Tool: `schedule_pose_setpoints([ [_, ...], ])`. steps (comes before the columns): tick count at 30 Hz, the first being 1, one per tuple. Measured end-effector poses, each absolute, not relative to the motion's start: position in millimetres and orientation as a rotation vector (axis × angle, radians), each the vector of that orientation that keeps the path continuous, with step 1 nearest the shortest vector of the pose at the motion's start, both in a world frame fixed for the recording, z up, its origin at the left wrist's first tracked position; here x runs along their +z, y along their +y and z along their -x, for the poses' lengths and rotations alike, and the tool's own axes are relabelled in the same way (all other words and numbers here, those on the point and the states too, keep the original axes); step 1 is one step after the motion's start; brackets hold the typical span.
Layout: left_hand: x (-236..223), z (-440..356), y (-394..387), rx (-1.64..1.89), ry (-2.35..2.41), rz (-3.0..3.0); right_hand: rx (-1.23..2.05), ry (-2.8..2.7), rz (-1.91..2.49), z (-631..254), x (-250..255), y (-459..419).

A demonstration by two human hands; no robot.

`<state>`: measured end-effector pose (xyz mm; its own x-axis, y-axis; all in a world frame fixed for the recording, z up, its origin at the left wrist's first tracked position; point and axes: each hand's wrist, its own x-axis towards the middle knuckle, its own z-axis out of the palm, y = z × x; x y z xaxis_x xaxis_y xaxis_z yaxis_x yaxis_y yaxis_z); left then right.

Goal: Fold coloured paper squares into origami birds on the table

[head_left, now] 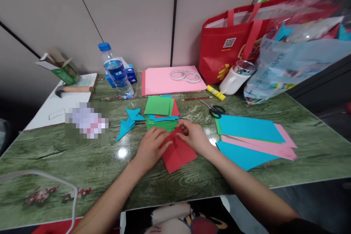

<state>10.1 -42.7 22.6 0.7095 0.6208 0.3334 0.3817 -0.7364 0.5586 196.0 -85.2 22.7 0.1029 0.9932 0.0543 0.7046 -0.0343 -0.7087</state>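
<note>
A red sheet of paper (178,153) lies partly folded on the green table (82,161) in front of me. My left hand (151,145) presses on its left side, fingers pinched on a fold. My right hand (194,136) holds the upper right part of the same sheet, fingers curled on the paper's edge. Just behind the hands sits a small stack of green, red and blue paper squares (160,111). A folded blue paper shape (128,121) lies to the left of that stack.
To the right lie large blue and pink sheets (252,135). Scissors (215,109), a pencil (196,98), a glue stick (215,92), tape rolls (185,75) on pink paper, a water bottle (115,71), a red bag (233,45) and a plastic paper pack (290,65) stand behind.
</note>
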Motion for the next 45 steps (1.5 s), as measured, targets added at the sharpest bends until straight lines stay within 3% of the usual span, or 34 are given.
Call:
schedule_pose_setpoints([
  [6,29.5,-1.2,-42.7,0.236,0.438,-2.780,0.589,-1.835,1.897,-200.2,24.9,-85.1],
  [16,2.0,19.6,-39.6,0.380,0.372,-2.810,0.270,-2.024,1.339,-203.9,-9.4,-131.0],
  [24,7.0,15.4,-39.2,0.331,0.384,-2.779,0.388,-2.079,1.366,-203.4,-8.5,-135.8],
  [45,6.2,17.9,-40.5,0.436,0.174,-2.920,0.305,-2.164,1.199,-214.5,-13.7,-134.5],
])
